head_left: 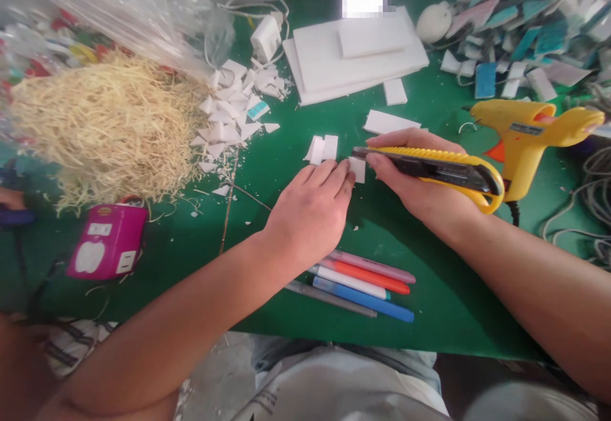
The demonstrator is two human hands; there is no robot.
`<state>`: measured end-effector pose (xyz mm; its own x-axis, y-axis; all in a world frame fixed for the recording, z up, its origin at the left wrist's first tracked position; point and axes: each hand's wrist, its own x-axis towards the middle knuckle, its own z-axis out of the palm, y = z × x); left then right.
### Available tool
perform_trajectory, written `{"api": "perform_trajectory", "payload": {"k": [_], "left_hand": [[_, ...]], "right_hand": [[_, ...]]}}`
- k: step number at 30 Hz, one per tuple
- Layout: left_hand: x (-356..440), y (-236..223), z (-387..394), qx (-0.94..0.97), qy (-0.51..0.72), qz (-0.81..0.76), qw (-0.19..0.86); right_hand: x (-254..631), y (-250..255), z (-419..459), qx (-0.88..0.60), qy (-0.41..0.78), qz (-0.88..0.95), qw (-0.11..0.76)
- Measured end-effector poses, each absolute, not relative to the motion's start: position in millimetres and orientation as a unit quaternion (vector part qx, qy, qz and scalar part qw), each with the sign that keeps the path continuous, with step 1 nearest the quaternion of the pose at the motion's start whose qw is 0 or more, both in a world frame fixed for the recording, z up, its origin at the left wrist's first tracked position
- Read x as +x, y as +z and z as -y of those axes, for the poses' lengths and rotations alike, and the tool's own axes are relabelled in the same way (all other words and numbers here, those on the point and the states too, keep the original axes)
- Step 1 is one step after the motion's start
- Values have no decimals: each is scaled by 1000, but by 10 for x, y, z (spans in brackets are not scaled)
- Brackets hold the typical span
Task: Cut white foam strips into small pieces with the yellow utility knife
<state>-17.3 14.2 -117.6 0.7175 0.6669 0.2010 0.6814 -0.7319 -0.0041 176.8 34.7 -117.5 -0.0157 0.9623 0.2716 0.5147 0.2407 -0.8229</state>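
My right hand (pixel 420 192) is closed around a yellow utility knife (pixel 429 163), with its tip pointing left. Under the knife tip lies a small white foam-board piece (pixel 358 171). My left hand (pixel 312 207) presses its bent fingertips down on this piece, holding it against the green table. Just beyond the left fingers are two more small white pieces (pixel 323 148), side by side. A longer white strip (pixel 391 122) lies past my right fingers. Below my left hand several pens (pixel 363 287) lie in a row: pink, orange, white, blue and grey.
A yellow glue gun (pixel 525 131) stands at right beside tangled cables (pixel 592 198). White foam sheets (pixel 353 67) are stacked at the back. White scraps (pixel 233 109), a straw-coloured shred heap (pixel 109 128) and a magenta box (pixel 109 241) occupy the left. Someone's hand (pixel 12 199) shows at the left edge.
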Motion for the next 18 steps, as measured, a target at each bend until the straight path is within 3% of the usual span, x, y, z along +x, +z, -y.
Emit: {"api": "perform_trajectory", "payload": {"k": [8, 18], "left_hand": [[-160, -1158, -137, -926, -84, 366, 40], [-142, -1144, -113, -924, -71, 374, 37]], "right_hand": [[1772, -1307, -339, -527, 204, 696, 443], [1778, -1293, -319, -528, 221, 692, 439]]}}
